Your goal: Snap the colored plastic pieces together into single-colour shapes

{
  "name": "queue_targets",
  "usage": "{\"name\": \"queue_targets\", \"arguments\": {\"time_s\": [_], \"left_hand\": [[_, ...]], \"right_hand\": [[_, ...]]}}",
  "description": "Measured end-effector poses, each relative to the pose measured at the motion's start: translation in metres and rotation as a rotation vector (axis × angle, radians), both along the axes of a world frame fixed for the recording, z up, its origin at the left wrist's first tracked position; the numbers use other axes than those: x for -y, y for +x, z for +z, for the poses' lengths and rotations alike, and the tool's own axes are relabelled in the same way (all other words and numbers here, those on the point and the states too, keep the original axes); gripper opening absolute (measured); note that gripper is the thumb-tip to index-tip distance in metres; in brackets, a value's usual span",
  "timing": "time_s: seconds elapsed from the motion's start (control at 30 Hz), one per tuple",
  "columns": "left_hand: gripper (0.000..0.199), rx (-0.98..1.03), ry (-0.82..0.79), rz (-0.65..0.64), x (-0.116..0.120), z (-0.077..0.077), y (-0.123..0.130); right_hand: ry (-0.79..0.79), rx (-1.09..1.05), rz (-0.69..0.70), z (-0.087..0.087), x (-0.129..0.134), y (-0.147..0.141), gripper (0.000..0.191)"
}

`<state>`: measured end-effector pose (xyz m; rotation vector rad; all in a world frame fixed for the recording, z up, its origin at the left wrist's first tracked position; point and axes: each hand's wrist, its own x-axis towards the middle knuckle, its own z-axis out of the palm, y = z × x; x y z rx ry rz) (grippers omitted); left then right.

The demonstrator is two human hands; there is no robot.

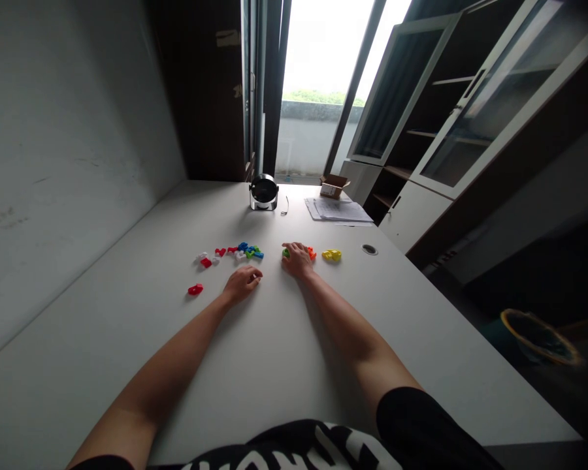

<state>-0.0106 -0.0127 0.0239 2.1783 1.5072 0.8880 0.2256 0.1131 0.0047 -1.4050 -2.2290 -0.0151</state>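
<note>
- Left hand (pixel 242 284): lies on the white surface (pixel 274 365) with fingers loosely curled. No piece shows in this grip, but you cannot tell whether it is fully released.
- Right hand (pixel 298 259): lies palm down, with fingertips touching a green plastic piece (pixel 285 252). You cannot tell whether the grip is closed on it.
- Orange plastic piece (pixel 311 253): just beside your right hand, on its far side, partly hidden by it.
- Yellow plastic piece (pixel 331 255): near the orange piece, farther to your right.
- Loose cluster of blue, green, red and white plastic pieces (pixel 242 252): on the surface, ahead of your left hand.
- Lone red plastic piece (pixel 195 289): well left of the cluster's near end, beyond your left hand.
- Far edge of the surface: a round black-and-silver desk fan (pixel 263 192), and a small open cardboard box (pixel 334 187) just behind a stack of papers (pixel 336 210).
- Right of the surface: a glass-door cabinet (pixel 451 98) and, on the floor, a yellow-rimmed bin (pixel 536 336).
</note>
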Motion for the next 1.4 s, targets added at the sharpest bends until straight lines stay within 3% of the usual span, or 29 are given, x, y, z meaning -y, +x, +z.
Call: {"name": "queue_targets", "arguments": {"time_s": [0.2, 0.4, 0.77, 1.4], "left_hand": [[0.018, 0.011, -0.009, 0.004, -0.001, -0.001, -0.001], [0.018, 0.012, -0.016, 0.009, -0.001, 0.000, -0.001], [0.018, 0.003, -0.027, 0.007, -0.001, 0.002, -0.001], [0.019, -0.003, -0.041, 0.016, 0.000, 0.004, 0.000]], "right_hand": [[0.023, -0.113, -0.016, -0.004, -0.003, 0.005, 0.038], [0.091, -0.114, -0.039, -0.002, 0.001, 0.008, 0.043], [0.066, -0.068, -0.099, -0.009, 0.001, 0.016, 0.054], [0.031, -0.100, -0.090, -0.011, -0.001, 0.014, 0.032]]}}
